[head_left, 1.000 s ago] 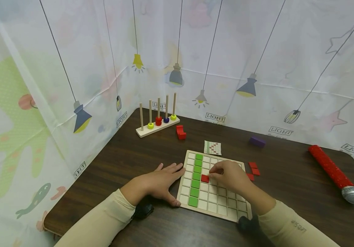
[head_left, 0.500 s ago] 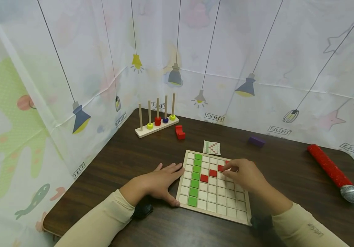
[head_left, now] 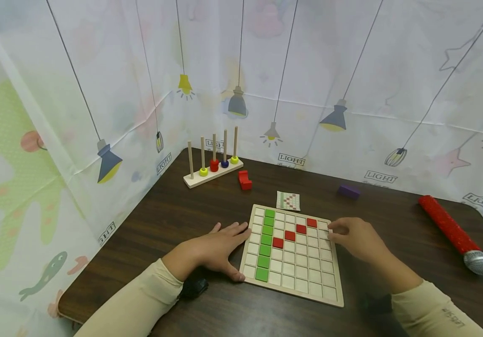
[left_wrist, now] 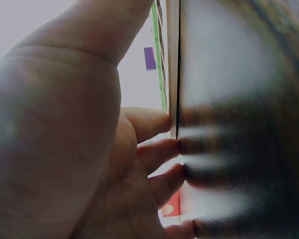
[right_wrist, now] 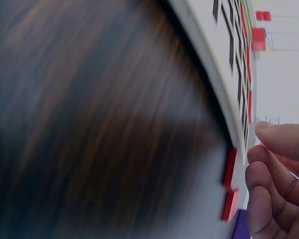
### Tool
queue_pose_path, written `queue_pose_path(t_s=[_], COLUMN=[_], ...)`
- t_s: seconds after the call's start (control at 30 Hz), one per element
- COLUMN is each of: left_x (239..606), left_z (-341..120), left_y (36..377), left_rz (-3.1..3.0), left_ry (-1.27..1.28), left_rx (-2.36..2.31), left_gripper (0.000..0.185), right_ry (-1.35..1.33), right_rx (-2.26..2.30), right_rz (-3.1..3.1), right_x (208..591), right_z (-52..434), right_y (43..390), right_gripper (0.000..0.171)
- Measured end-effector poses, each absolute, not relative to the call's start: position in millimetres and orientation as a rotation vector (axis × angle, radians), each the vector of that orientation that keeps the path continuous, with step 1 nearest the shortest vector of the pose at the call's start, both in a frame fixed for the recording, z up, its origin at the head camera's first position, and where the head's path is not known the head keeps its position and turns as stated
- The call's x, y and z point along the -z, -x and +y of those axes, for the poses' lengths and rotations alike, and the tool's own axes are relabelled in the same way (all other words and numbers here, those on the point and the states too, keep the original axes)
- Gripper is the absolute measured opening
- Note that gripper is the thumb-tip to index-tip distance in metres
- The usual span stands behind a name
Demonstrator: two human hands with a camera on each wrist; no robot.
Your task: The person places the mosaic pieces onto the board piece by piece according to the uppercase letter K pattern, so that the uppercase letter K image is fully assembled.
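Note:
A wooden grid board lies on the dark table. It carries a column of green tiles and a diagonal of several red tiles. My left hand lies flat on the table, its fingers straight against the board's left edge. At the board's right edge sits my right hand, fingers loosely curled. In the right wrist view two loose red tiles lie beside the board, just short of the right hand's fingers, which hold nothing that I can see.
At the back left stands a peg rack with coloured rings. A red block, a small pattern card and a purple block lie behind the board. A red microphone lies at right. Curtains close off the back and left.
The right hand has laid more red tiles in a diagonal across the board, then drawn back to the board's right edge. The left hand has stayed put.

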State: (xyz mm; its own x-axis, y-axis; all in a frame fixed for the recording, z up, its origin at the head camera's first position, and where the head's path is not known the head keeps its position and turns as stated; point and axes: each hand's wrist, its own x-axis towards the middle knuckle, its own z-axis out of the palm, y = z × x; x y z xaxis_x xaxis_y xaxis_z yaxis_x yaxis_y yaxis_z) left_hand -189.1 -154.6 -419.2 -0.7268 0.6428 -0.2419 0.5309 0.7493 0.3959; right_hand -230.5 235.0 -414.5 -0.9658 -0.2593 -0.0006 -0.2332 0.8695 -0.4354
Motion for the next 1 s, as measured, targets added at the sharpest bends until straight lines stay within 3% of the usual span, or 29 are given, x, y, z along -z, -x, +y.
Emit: queue_pose_path(t_s=[0.37,1.0], left_x=[421,421], left_z=[-155,-155], left_y=[189,189], left_rz=[2.586,2.581], left_ry=[-0.905,-0.912], left_rx=[-0.423,-0.432], left_gripper=[0.116,0.116], right_ry=[0.294,0.321], right_rx=[0.587,0.663], right_rz=[2.944,3.024], right_x=[418,423], right_z=[259,256], right_y=[233,222], right_gripper=[0.042,0.023])
